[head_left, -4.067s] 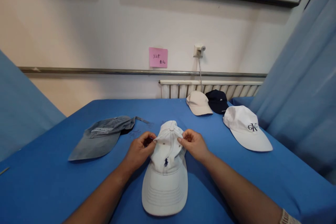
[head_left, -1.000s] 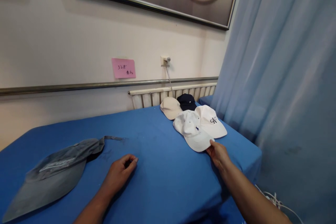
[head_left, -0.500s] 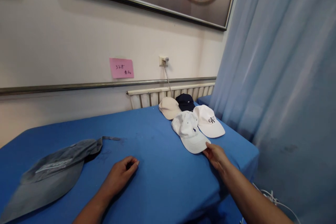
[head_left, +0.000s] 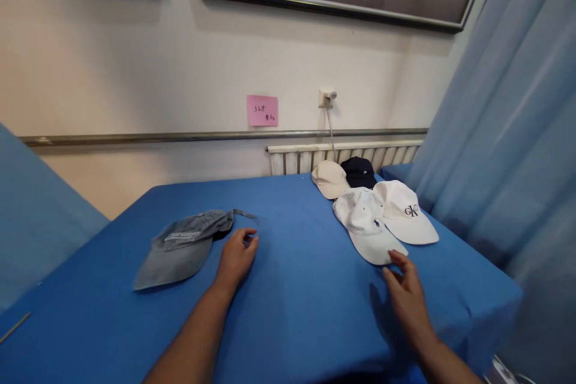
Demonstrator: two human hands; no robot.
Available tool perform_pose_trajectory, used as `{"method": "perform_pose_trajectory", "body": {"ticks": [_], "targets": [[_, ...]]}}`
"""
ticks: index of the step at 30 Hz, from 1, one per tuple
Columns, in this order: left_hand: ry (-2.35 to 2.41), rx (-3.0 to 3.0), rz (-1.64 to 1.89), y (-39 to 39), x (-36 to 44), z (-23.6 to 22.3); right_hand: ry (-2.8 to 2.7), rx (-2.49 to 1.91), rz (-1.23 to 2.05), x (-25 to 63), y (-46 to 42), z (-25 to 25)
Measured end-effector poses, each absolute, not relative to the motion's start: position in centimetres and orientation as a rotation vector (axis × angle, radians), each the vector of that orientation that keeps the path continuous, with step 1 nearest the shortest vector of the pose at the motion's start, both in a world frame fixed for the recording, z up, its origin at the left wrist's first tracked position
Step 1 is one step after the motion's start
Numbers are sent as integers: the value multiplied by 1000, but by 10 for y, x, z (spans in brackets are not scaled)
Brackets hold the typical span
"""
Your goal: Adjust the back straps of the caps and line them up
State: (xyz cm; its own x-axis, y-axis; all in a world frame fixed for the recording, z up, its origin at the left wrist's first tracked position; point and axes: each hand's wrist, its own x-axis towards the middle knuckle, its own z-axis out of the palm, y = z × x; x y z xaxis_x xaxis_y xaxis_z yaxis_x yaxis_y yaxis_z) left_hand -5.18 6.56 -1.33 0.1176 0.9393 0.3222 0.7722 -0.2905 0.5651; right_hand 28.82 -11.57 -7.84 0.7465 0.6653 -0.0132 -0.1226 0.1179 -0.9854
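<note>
My right hand (head_left: 408, 294) is just in front of the brim of a white baseball cap with a small dark polo-player logo (head_left: 362, 216). Its thumb and fingers are apart and hold nothing. My left hand (head_left: 237, 259) hovers over the cloth by the strap end of a grey washed cap (head_left: 184, 246), fingers loosely curled and empty. Another white cap with "CK" lettering (head_left: 402, 213) lies against the logo cap's right side. Behind them are a beige cap (head_left: 330, 179) and a navy cap (head_left: 359, 171), side by side.
Blue cloth (head_left: 292, 288) covers the table. A radiator (head_left: 306, 159) and a metal rail (head_left: 180, 136) run along the wall, below a socket with a plug and cord (head_left: 327, 99). Blue curtains (head_left: 508, 132) hang at the right. A thin stick (head_left: 15, 328) lies at the left.
My right hand has let go of the logo cap's brim and drawn back a little. My left hand is closer to the grey cap. The view has turned left.
</note>
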Motion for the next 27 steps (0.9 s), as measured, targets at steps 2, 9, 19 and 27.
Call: {"method": "perform_pose_trajectory", "body": {"ticks": [2,9,19,27], "targets": [[1849,2144,1048,76,-69,-11,-747,-1330,526,264,-104,-65],[2401,2099,1089,95,-111,-13,-1286,-1237,657,186,-17,-43],[2528,2223,656,113,-128,-17,-1504,-1254,838,177,31,-93],[1718,2739,957,77,-69,1,-965,-1248,911,203,59,-98]]}}
